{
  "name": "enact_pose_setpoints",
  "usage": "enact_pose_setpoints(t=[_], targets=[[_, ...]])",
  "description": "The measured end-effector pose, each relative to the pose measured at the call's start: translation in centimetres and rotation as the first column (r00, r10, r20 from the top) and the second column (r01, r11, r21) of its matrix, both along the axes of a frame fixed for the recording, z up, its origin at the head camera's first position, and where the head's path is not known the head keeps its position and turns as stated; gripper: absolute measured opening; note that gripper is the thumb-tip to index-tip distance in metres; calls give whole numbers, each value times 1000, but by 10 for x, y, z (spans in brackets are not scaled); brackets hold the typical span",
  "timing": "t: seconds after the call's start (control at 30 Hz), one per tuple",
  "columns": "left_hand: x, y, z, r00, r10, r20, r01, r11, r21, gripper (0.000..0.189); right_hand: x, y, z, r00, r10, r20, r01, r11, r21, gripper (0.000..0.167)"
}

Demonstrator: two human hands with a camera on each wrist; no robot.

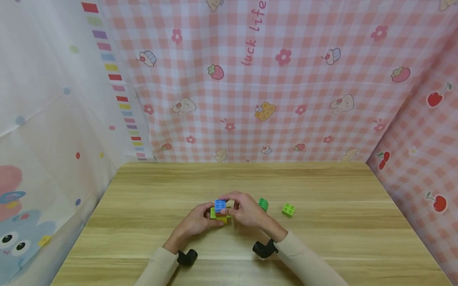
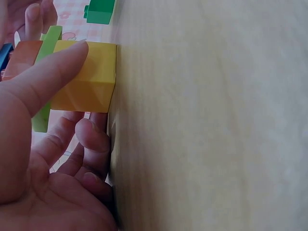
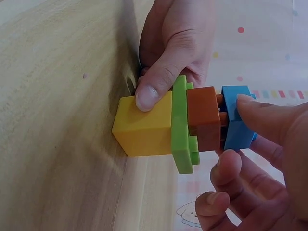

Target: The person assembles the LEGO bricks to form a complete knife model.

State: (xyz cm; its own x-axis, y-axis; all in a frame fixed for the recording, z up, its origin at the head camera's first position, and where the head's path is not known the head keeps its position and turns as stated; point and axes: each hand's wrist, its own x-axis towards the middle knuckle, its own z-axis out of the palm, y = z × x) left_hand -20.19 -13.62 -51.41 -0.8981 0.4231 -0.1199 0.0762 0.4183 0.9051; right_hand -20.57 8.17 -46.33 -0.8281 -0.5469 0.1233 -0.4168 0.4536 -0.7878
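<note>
A small stack of toy building bricks stands on the wooden table between the two hands. Its base is a yellow block (image 3: 147, 130), topped by a lime green plate (image 3: 180, 130) and then an orange-brown brick (image 3: 203, 113). My left hand (image 1: 196, 221) grips the yellow block, thumb along one side and fingers behind it. With thumb and fingers, my right hand (image 1: 247, 209) pinches a blue brick (image 1: 220, 205) over the orange-brown one. In the right wrist view a narrow gap with orange-brown studs shows below the blue brick.
Just beyond the right hand lies a darker green brick (image 1: 263, 204) with a curved side. Farther right is a lime green four-stud brick (image 1: 288, 210). A checked pink cloth (image 1: 250, 87) hangs along the table's back edge, and more cloth hangs at both sides.
</note>
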Motion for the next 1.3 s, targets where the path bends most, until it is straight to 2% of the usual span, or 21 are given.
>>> enact_pose_setpoints(t=[0.43, 0.8, 0.93, 1.17, 1.3], targets=[[-1, -1, 0, 1000, 18, 1, -18, 1000, -13, 37, 0, -1, -2, 997, 35, -67, -31, 998, 61, 37], [-1, -2, 1, 1000, -1, 9, 1, 1000, 4, 39, 0, -2, 2, 986, 66, -151, -42, 987, 158, 40], [-2, -2, 2, 1000, -1, 6, 1, 1000, 2, 38, 1, -3, 2, 983, 60, -172, -31, 986, 166, 40], [1, -1, 1, 1000, -2, 20, 2, 1000, 1, 37, 5, -3, -2, 987, 40, -156, -14, 987, 161, 43], [0, 0, 1, 1000, -1, 7, 1, 1000, 9, 38, 6, -1, -2, 989, 30, -142, -11, 991, 130, 43]])
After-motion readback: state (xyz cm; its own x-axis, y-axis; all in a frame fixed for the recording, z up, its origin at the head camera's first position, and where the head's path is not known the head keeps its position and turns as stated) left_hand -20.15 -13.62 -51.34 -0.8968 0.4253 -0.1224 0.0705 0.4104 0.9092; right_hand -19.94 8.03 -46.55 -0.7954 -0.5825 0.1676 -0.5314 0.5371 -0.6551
